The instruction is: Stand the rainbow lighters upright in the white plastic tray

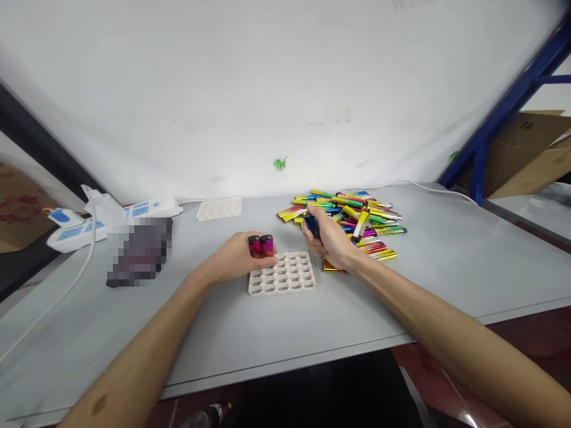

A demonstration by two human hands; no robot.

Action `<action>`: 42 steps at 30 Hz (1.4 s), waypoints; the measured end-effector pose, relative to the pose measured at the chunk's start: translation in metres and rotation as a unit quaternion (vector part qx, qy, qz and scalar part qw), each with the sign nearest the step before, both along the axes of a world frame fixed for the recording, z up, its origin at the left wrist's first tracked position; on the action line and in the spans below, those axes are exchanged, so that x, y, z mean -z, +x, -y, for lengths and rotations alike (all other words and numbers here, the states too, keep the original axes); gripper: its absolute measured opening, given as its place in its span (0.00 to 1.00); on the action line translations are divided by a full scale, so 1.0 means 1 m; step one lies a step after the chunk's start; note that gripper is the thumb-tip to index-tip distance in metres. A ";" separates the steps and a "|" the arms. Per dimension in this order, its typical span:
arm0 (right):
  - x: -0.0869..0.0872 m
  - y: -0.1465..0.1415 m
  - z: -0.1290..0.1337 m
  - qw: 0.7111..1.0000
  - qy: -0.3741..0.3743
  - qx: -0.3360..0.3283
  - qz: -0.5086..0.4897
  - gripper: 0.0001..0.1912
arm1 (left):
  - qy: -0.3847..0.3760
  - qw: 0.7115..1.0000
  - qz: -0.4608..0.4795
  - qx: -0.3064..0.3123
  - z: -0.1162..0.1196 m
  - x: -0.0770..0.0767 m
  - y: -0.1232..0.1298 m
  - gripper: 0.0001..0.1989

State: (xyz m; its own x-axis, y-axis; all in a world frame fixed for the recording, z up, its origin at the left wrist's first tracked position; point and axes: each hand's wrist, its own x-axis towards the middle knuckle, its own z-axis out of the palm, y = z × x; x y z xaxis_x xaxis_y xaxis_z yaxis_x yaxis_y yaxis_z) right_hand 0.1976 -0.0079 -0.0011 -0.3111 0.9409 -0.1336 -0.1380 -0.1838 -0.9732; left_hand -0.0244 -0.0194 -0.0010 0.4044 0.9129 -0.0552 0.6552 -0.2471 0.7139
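A: How are our hands set?
B: Our left hand (238, 257) pinches two pink lighters (267, 247), upright and side by side, at the back left corner of the tray (282, 292) on the table (223, 351).
A: And our right hand (332, 235)?
B: Curled round a dark blue thing (311, 225), probably lighters, though our fingers hide most of it. It's behind and right of the tray, by the loose pile (362, 224).
A: What makes for good handling?
B: We'd hold the pink pair plumb with light, even pressure, lest they splay, and bump neither tray nor pile.
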 end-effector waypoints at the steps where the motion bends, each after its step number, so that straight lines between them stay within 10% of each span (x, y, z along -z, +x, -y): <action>1: 0.000 0.000 0.000 1.000 0.000 -0.002 0.001 0.29 | -0.001 1.000 0.000 0.001 0.000 0.000 0.000 0.15; 14: 0.004 -0.002 0.002 0.988 0.151 -0.003 0.019 0.22 | -0.019 0.999 0.003 0.036 0.001 -0.003 -0.001 0.12; 21: 0.010 -0.005 0.007 0.951 0.284 -0.092 0.079 0.13 | 0.005 0.998 0.014 0.056 0.000 0.001 -0.002 0.16; 42: -0.013 0.018 0.003 0.812 0.449 -0.028 0.371 0.13 | 0.069 0.997 -0.017 -0.002 0.000 0.002 0.002 0.19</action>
